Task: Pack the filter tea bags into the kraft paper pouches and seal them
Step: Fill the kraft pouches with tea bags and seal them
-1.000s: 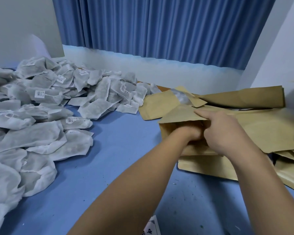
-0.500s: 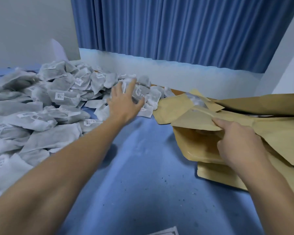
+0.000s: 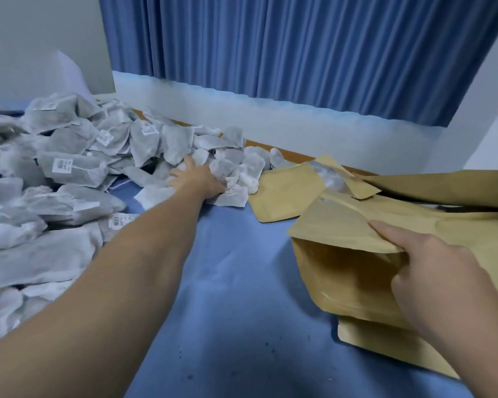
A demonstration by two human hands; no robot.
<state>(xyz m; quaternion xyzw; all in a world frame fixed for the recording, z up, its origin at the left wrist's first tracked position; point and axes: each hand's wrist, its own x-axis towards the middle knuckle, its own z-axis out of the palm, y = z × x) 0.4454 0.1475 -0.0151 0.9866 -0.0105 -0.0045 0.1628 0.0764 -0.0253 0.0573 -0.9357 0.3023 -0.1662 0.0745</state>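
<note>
left hand (image 3: 202, 179) on the tea bags (image 3: 144, 142) mid-frame — grip unclear; they look soft, light, i'd take one by its body — right hand (image 3: 431, 271) pinching the pouch (image 3: 337, 234) lip open.

Soft, cool light cast faint shadows, the wide lens bowed the blue curtain (image 3: 299, 47), and the tea bags (image 3: 69, 168) looked blurry.

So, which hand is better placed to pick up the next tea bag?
Left. The left hand rests on the tea bags at the pile's edge; the right hand holds the open kraft pouch by its upper flap.
</note>
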